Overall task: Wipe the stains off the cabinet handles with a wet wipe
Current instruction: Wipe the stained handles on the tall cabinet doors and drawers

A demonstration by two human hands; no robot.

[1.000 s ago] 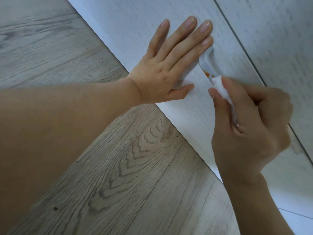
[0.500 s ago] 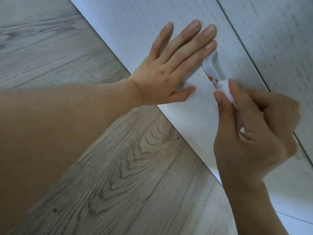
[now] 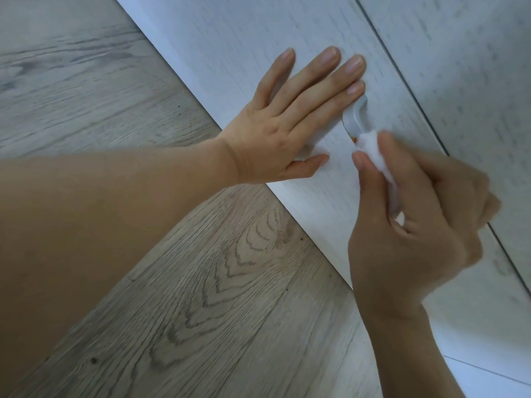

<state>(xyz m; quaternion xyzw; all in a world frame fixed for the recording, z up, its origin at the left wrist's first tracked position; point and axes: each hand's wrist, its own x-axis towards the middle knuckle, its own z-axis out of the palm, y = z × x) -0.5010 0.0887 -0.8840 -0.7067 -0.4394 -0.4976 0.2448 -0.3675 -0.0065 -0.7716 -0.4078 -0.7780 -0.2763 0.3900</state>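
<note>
Head view: a pale cabinet door (image 3: 258, 41) stands over a wood-grain floor (image 3: 201, 297). On it the left hand (image 3: 284, 124) lies flat, fingers straight. The right hand (image 3: 408, 225) pinches a wet wipe (image 3: 370, 145) against the grey handle (image 3: 356, 116). Orange stains (image 3: 352, 138) show beside the wipe, so cleaning looks unfinished; other handles are out of view.

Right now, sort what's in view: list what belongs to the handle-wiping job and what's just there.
Job:
- wet wipe, pinched by right hand
- handle with orange stain
- left hand, flat on cabinet door

Just there:
- wood floor
- neighbouring door
</note>
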